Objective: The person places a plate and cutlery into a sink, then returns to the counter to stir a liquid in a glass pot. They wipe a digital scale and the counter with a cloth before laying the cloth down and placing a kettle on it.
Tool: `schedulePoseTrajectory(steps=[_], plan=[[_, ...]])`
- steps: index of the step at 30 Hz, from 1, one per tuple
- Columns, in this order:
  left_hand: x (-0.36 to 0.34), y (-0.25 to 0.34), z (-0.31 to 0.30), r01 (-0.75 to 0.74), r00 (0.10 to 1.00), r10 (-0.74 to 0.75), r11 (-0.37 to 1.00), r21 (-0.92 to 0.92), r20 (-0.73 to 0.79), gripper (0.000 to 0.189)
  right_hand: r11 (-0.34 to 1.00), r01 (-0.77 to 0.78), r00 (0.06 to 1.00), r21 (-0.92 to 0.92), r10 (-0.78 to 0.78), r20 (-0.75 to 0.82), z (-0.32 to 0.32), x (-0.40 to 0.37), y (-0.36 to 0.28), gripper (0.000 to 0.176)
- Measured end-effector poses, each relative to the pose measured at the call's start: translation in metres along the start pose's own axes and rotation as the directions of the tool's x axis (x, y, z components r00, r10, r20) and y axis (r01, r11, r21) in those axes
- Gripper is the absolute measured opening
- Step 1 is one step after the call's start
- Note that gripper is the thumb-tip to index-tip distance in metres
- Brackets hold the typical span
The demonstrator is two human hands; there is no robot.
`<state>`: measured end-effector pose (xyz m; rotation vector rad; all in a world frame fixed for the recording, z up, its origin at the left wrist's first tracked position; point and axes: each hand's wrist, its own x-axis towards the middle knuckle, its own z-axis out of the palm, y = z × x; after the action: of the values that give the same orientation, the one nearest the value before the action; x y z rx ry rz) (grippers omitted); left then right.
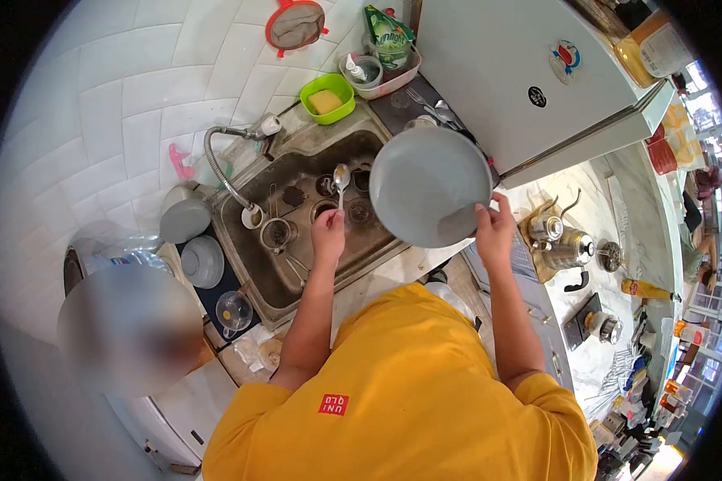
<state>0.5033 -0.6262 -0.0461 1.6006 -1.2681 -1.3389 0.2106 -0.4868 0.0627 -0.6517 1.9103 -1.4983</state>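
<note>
A yellow cloth shirt (425,385) lay nearest. My left grip (327,233) pinched a silvery metal spoon (342,176) above the steel sink (303,162); my right grip (496,228) pinched a round grey plate (425,183) by its rim. Firm fingertips, I judged, would best steady its width.

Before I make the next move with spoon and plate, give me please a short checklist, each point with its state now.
1. Spoon held by left hand: ok.
2. Plate held at its edge by right hand: ok.
3. Sink free of other things: not ok, a cup and more items stand in it.
4. Sponge in the green container: ok.
5. Plate fully clean: cannot tell, its underside is hidden.
6. Water off: cannot tell.
</note>
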Motion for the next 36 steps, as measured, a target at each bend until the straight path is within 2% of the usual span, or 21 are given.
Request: schedulePoseTrajectory(steps=[3,5,11,15,20,26,29,36], plan=[[-0.004,-0.019,-0.021,-0.06,0.996,0.065,0.995,0.077,-0.068,0.02,0.989,-0.134,0.986,0.068,0.126,0.113,0.015,-0.002,0.038,0.036],[-0.005,-0.03,-0.031,-0.047,0.995,0.057,0.992,0.12,-0.084,0.023,0.959,-0.259,0.955,0.118,0.236,0.18,0.031,-0.001,0.049,0.039],[-0.017,-0.015,-0.04,0.012,0.995,0.0,0.991,0.131,-0.096,0.025,0.95,-0.264,0.933,0.166,0.207,0.296,0.066,0.02,0.088,0.037],[-0.01,-0.015,-0.036,0.029,0.997,-0.026,0.999,0.036,-0.077,0.024,0.944,-0.31,0.92,0.115,0.267,0.288,0.081,0.027,0.083,0.034],[-0.007,-0.003,-0.034,0.053,0.997,-0.05,0.998,0.047,-0.058,0.024,0.918,-0.353,0.917,0.184,0.3,0.263,0.092,0.034,0.088,0.035],[0.0,-0.003,-0.03,0.023,0.999,-0.021,0.998,0.051,-0.049,0.024,0.904,-0.383,0.901,0.189,0.32,0.292,0.092,0.036,0.081,0.035],[0.002,-0.004,-0.03,0.02,0.999,-0.019,0.998,0.052,-0.028,0.023,0.93,-0.347,0.907,0.124,0.299,0.296,0.092,0.042,0.093,0.034],[0.009,-0.006,-0.029,0.038,0.999,-0.037,0.999,0.038,-0.025,0.021,0.912,-0.38,0.906,0.156,0.333,0.262,0.097,0.039,0.076,0.033]])
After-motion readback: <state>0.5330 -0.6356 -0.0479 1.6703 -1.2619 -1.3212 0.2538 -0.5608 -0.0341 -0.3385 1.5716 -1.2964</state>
